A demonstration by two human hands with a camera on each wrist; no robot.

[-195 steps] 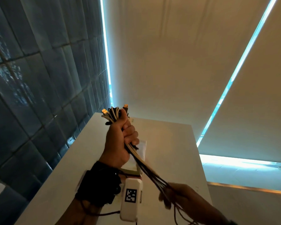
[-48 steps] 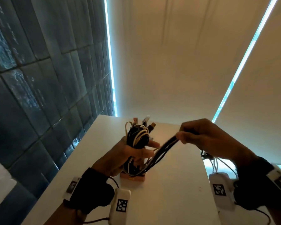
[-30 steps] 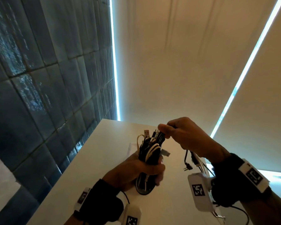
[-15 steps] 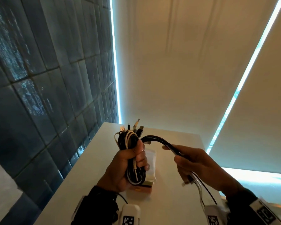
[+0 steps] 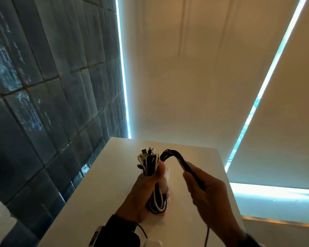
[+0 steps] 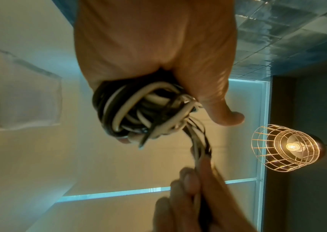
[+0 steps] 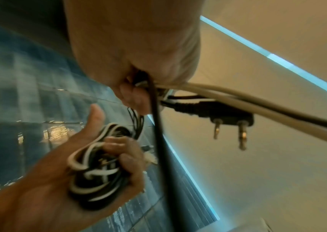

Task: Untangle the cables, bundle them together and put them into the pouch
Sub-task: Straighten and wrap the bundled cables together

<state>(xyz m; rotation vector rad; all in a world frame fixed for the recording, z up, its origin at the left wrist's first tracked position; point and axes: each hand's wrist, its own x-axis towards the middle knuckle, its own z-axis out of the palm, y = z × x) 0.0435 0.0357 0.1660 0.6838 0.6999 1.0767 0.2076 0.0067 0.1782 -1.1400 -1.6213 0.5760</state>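
My left hand (image 5: 148,184) grips a coiled bundle of black and white cables (image 5: 150,162) upright above the table, plugs sticking out of its top. From the top of the coil the loose strands (image 5: 169,154) arch to the right into my right hand (image 5: 198,184), which holds them in a fist. In the right wrist view a black two-pin plug (image 7: 230,120) and pale cable ends (image 7: 268,105) hang from that fist, and the coil (image 7: 97,166) sits in the left palm. The translucent white pouch (image 6: 23,97) lies on the table under the left hand, mostly hidden in the head view.
The white table (image 5: 105,193) runs along a dark blue tiled wall (image 5: 43,104) on the left; its right edge drops off near my right hand. Pale roller blinds (image 5: 194,77) hang behind. A wire-cage lamp (image 6: 285,146) glows overhead.
My right hand has carried the loose strands round the coil and now holds them lower and nearer to me, bent in a tighter arc. The left hand keeps its grip on the coil.
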